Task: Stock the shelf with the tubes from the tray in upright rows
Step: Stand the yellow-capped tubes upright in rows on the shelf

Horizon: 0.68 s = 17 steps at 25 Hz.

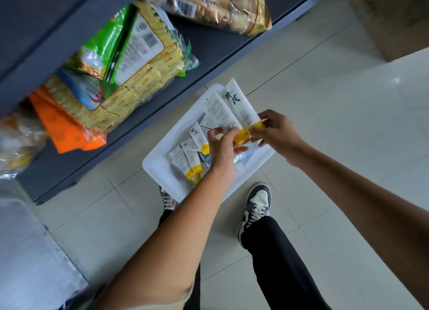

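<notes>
A white tray [162, 168] lies on the tiled floor beside the dark shelf [209, 45]. Several white tubes with yellow caps [193, 162] lie loose in it. My left hand [224, 145] grips the yellow cap end of one white tube [220, 111], which points up and away over the tray. My right hand [276, 130] pinches the yellow cap of a second white tube [239, 101] with black brush lettering, right beside the first. The two tubes touch along their length.
Snack bags fill the shelf: a yellow-green noodle pack [130, 61], an orange pack [60, 126] and a biscuit bag [220, 6]. My two shoes [257, 205] stand just below the tray. A cardboard box [392, 19] sits at top right, a pale surface [30, 258] at bottom left.
</notes>
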Each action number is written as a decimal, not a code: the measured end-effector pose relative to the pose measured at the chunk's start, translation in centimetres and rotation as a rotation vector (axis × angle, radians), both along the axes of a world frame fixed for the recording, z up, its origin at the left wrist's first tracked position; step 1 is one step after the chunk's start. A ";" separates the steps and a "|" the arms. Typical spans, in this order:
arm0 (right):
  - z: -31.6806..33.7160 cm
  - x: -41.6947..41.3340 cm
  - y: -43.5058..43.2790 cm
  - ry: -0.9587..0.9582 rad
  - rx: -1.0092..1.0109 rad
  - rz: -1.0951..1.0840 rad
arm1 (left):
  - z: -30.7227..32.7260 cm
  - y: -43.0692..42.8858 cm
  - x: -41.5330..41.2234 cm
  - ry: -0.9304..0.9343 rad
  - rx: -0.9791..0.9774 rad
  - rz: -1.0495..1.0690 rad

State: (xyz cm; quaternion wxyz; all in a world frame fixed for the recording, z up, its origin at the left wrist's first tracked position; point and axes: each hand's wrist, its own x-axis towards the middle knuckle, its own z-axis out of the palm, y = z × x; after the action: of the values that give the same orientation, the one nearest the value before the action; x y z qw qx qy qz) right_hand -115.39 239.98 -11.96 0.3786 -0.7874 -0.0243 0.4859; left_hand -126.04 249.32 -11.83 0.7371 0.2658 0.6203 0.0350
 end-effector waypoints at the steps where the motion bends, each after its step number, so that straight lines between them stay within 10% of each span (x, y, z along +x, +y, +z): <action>1: 2.2 -0.2 -0.5 0.033 0.033 -0.019 | 2.5 0.0 -0.1 -0.028 0.017 -0.017; 17: 47.8 -4.4 0.4 -0.096 0.614 -0.087 | 47.6 0.8 -2.5 -0.505 0.196 -0.050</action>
State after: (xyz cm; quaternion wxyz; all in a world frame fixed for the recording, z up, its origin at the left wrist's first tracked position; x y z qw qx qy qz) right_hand -119.78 240.42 35.80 0.6175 -0.6587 -0.1539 0.4014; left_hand -128.57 250.16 35.72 0.8399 0.3342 0.4035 0.1419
